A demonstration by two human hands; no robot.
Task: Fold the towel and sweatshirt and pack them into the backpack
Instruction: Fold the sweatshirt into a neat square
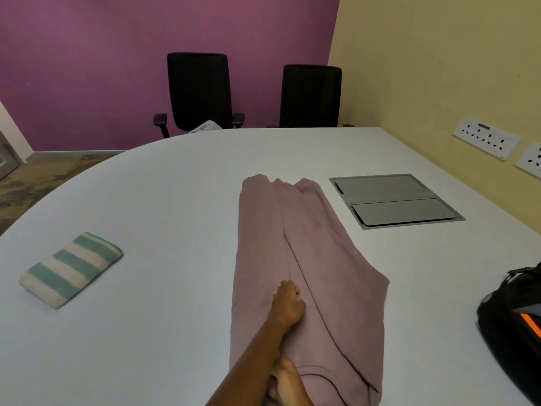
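The pink sweatshirt [310, 259] lies on the white table [175, 186], folded into a long narrow strip with its collar towards me. My left hand [288, 301] rests on the strip's middle seam, fingers curled into the fabric. Near the collar, my right hand [285, 382] is partly hidden under my left forearm and grips the sweatshirt's near left edge. A folded green-and-white striped towel [71, 269] sits apart at the left. The black backpack [515, 326], with an orange stripe, lies at the right edge, partly out of frame.
A grey cable-port cover [395, 200] is set into the table right of the sweatshirt. Two black office chairs [200, 92] stand beyond the far edge. Wall sockets [486, 137] line the yellow wall on the right.
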